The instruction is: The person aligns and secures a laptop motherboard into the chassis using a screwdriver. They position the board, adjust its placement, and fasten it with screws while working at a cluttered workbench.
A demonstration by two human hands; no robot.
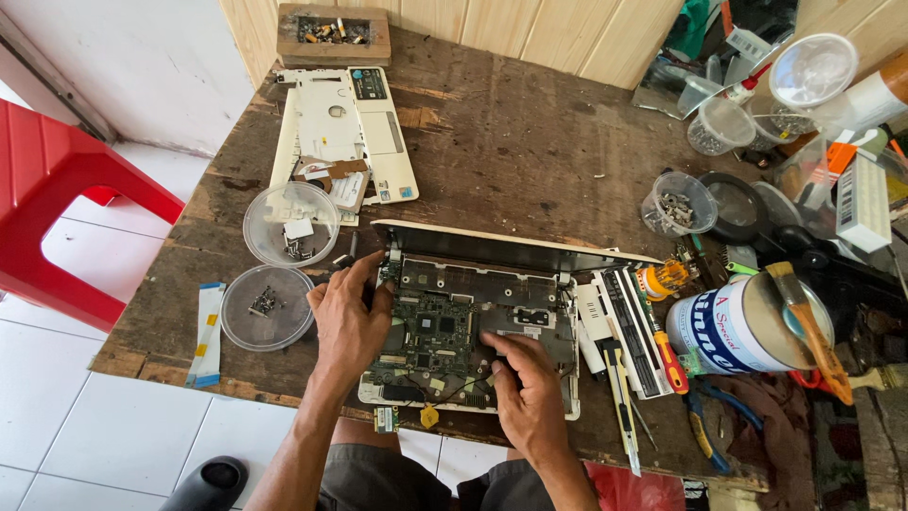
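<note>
Left hand flat, right hand pinching nothing on opened laptop; a slip could scratch the circuit board, scatter screws.

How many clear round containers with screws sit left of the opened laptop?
2: a clear bowl above the left hand, and a flat clear lid left of it. More containers stand at right.

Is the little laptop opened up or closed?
Opened up. The laptop has its cover off, so the green circuit board shows. The left hand and right hand rest on it.
</note>
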